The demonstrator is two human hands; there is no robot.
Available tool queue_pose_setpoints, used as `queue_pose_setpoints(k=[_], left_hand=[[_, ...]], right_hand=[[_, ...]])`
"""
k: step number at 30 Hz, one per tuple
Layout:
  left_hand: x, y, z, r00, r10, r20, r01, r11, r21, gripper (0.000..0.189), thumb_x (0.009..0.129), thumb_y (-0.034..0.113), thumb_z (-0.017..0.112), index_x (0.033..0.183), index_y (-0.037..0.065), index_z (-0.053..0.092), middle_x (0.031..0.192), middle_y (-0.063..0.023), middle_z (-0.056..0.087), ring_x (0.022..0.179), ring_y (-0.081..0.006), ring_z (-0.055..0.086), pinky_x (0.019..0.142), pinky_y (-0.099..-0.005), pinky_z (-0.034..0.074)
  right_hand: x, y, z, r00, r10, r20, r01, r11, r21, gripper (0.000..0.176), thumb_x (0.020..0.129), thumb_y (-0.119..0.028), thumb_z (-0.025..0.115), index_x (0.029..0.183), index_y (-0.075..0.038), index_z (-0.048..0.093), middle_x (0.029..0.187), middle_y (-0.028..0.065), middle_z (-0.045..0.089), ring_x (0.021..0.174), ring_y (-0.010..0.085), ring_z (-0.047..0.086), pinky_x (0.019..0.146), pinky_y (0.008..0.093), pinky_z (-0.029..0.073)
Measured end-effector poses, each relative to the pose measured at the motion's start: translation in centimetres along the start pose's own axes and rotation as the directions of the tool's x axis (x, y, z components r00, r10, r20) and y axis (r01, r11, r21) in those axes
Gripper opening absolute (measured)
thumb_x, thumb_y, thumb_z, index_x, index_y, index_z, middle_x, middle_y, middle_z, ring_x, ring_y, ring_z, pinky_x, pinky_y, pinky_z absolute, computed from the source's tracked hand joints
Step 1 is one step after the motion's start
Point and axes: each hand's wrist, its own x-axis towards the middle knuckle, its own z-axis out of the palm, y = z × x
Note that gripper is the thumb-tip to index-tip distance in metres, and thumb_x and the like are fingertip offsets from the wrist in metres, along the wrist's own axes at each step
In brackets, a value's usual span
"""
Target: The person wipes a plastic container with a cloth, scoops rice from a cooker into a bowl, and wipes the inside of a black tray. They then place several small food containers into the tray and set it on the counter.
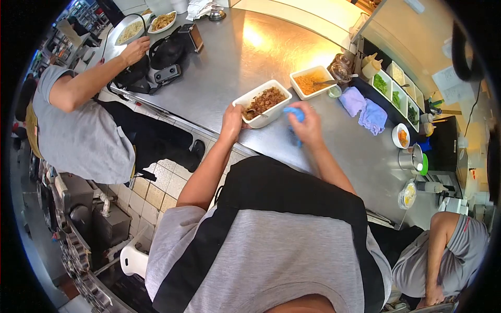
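Note:
My left hand [233, 123] grips the left end of a white rectangular container [265, 119] on the steel counter. Brown chopped food [265, 100] fills it, and a spoon [255, 112] lies in the food. To the right of this container, my right hand [309, 125] is closed around a bunched blue cloth [296, 116]. Just beyond that hand stands a second white container [311, 95] with shredded orange food and a spoon [326, 82] in it. Folded purple cloths [362, 110] lie further right.
Along the right run a rack of garnish trays [389, 96], squeeze bottles [371, 68], a small bowl [401, 136] and a metal pot [410, 157]. At left a co-worker [86, 120] stands by filled plates [130, 30] and black gear [167, 55]. Another person [443, 255] is at lower right.

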Motion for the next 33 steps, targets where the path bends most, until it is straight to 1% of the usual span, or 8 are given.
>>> queue_pose_setpoints(k=[4,7,13,18,21,26,29,33], left_hand=[[-1.4,2.8,2.0,1.0,-0.014,0.005,0.014,0.997,-0.074,0.039,0.08,0.018,0.042,0.112,-0.003,0.048,0.093,-0.0173,0.06,0.072,-0.0246,0.063,0.052,-0.0329,0.055],[-0.8,3.8,1.3,1.0,0.001,-0.01,-0.003,0.991,-0.134,0.041,0.08,0.019,0.043,0.114,-0.002,0.047,0.098,-0.0166,0.058,0.078,-0.0245,0.063,0.054,-0.0332,0.055],[2.7,3.5,-3.4,0.973,0.129,-0.19,-0.142,0.988,-0.056,0.037,0.089,0.026,0.044,0.118,0.003,0.049,0.104,-0.0131,0.06,0.081,-0.0205,0.063,0.051,-0.0282,0.054],[7.7,2.5,-6.3,0.937,0.149,-0.316,-0.19,0.976,-0.102,0.031,0.087,0.019,0.047,0.114,0.005,0.048,0.096,-0.01,0.06,0.073,-0.0162,0.062,0.052,-0.0243,0.051],[8.8,2.4,-6.5,0.928,0.089,-0.362,-0.192,0.946,-0.26,0.045,0.09,0.024,0.05,0.129,0.006,0.039,0.113,-0.009,0.053,0.097,-0.016,0.054,0.069,-0.0262,0.048],[7.5,-2.3,-4.5,0.833,0.177,-0.523,-0.34,0.911,-0.233,0.054,0.091,0.028,0.053,0.137,0.011,0.031,0.125,-0.0055,0.045,0.099,-0.0149,0.051,0.079,-0.0316,0.046],[4.3,-6.5,-1.2,0.954,0.163,-0.252,-0.239,0.921,-0.307,0.052,0.092,0.028,0.054,0.136,0.01,0.033,0.128,-0.0062,0.041,0.095,-0.0165,0.05,0.079,-0.0312,0.045],[2.6,-4.3,4.0,0.989,0.145,-0.01,-0.145,0.984,-0.105,0.064,0.09,0.029,0.056,0.142,0.008,0.026,0.133,-0.0115,0.039,0.102,-0.0217,0.05,0.082,-0.0329,0.045]], right_hand=[[-2.0,-2.4,1.8,0.944,-0.178,0.279,0.2,0.978,-0.055,0.02,0.075,-0.01,0.065,0.094,-0.009,0.061,0.089,0.0127,0.061,0.081,0.0321,0.061,0.072,0.0401,0.05],[-1.5,-1.6,-0.7,0.583,0.149,0.799,0.269,0.892,-0.363,0.02,0.076,-0.014,0.065,0.096,-0.009,0.061,0.092,0.0143,0.062,0.085,0.0345,0.061,0.074,0.0434,0.05],[2.5,-1.2,-7.8,0.92,0.247,0.304,-0.045,0.837,-0.546,0.038,0.079,-0.014,0.063,0.115,-0.014,0.055,0.099,0.0185,0.061,0.088,0.0358,0.061,0.074,0.045,0.049],[5.9,4.9,-8.4,0.977,0.18,0.115,-0.069,0.774,-0.629,0.044,0.079,-0.015,0.063,0.121,-0.013,0.053,0.111,0.022,0.058,0.087,0.0375,0.062,0.074,0.0465,0.05],[6.1,7.5,-6.7,0.995,0.086,0.047,-0.04,0.795,-0.606,0.038,0.078,-0.012,0.063,0.116,-0.008,0.057,0.1,0.0209,0.061,0.089,0.0367,0.061,0.077,0.0437,0.049],[5.1,3.2,-2.5,0.971,0.215,0.107,-0.123,0.828,-0.547,0.035,0.077,-0.017,0.065,0.111,-0.006,0.061,0.098,0.0204,0.064,0.092,0.0354,0.061,0.079,0.0421,0.049],[4.0,-0.6,-2.3,0.95,0.141,0.28,-0.067,0.964,-0.258,0.034,0.078,-0.017,0.063,0.111,-0.009,0.061,0.1,0.0189,0.064,0.092,0.0355,0.062,0.081,0.0426,0.049],[2.7,-2.0,-5.6,0.825,0.132,0.549,0.044,0.954,-0.296,0.027,0.079,-0.019,0.064,0.106,-0.011,0.064,0.1,0.0165,0.064,0.091,0.0352,0.062,0.078,0.041,0.049]])
